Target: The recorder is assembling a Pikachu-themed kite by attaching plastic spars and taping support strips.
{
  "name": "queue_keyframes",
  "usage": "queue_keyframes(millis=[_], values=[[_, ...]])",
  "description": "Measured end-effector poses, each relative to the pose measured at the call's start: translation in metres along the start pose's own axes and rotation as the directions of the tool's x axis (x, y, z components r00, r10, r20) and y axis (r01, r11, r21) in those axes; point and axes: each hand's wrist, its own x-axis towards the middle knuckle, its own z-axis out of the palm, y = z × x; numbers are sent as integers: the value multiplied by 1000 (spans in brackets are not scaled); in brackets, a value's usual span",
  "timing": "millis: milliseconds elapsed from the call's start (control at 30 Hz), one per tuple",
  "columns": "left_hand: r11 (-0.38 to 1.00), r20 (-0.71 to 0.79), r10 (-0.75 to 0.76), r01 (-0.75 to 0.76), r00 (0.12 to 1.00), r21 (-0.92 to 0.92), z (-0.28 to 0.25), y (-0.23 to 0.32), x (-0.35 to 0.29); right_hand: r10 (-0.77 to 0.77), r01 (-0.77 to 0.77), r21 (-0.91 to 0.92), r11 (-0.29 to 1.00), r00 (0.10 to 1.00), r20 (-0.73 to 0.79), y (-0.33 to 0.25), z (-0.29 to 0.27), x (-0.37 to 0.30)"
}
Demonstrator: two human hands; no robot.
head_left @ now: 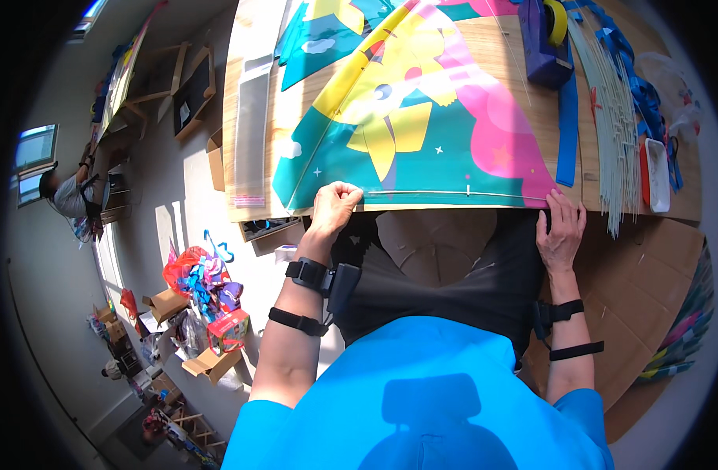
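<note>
A large kite-like triangular sheet (445,172), printed in teal, pink and yellow, lies on the wooden table. Along its near edge runs a thin white rod (429,192), with a small white clip (468,189) partway along. My left hand (337,208) is closed in a pinch at the rod's left end; its fingertips partly hide what they grip. At the sheet's near right corner rests my right hand (561,227). Its fingers are stretched out over the table edge with the thumb apart, touching the pink corner.
A purple tape dispenser (545,47) stands at the far right, beside a blue strip (567,133) and a bundle of pale rods (610,125). Further right is a white tray (656,174). A clear sleeve (252,129) lies on the left. Cardboard (610,290) flanks my right arm.
</note>
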Motion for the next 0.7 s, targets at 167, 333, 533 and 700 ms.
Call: queue_keyframes(millis=[167, 333, 533, 700], values=[[998, -47, 70, -69, 996, 6, -1, 1, -6, 0, 0, 2, 1000, 1000, 4, 0, 0, 1], [1000, 102, 10, -9, 995, -10, -5, 20, -15, 14, -14, 4, 1000, 1000, 8, 1, 1, 0], [991, 26, 54, -56, 998, 124, 1, 8, -8, 13, -13, 6, 1000, 1000, 6, 0, 1, 1], [991, -15, 59, -56, 998, 117, 4, 3, -6, 7, -7, 7, 1000, 1000, 3, 0, 1, 1]])
